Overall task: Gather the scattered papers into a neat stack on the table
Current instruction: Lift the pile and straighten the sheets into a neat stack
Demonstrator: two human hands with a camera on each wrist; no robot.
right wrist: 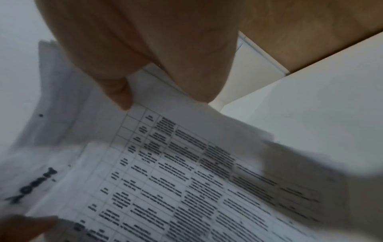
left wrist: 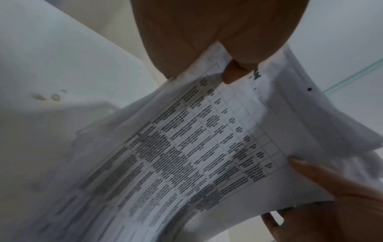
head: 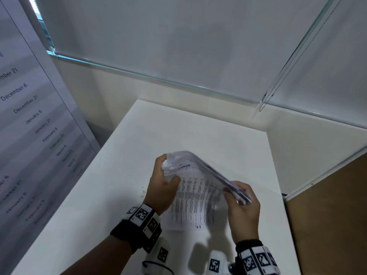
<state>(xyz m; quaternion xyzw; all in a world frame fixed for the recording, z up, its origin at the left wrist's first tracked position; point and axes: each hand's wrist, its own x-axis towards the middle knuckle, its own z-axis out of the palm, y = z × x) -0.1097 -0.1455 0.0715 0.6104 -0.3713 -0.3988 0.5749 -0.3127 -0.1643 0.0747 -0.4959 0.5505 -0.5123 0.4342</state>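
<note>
A bundle of printed papers (head: 196, 187) with tables of text hangs bent over the white table (head: 123, 195), its lower edge near the tabletop. My left hand (head: 162, 187) grips the bundle's upper left end, thumb on the front sheet. My right hand (head: 241, 207) holds the upper right end, fingers curled round the edge. In the left wrist view the papers (left wrist: 199, 147) curve down from my left hand (left wrist: 228, 49), and my right thumb (left wrist: 306, 170) presses the sheet. In the right wrist view the papers (right wrist: 178, 172) fill the frame under my right hand (right wrist: 145, 54).
A few water drops (head: 142, 192) lie on the table left of my left hand. A grey panel (head: 33, 120) printed with dates leans at the left. Glass walls (head: 178, 46) stand behind and to the right. Brown floor (head: 333, 215) shows beyond the table's right edge.
</note>
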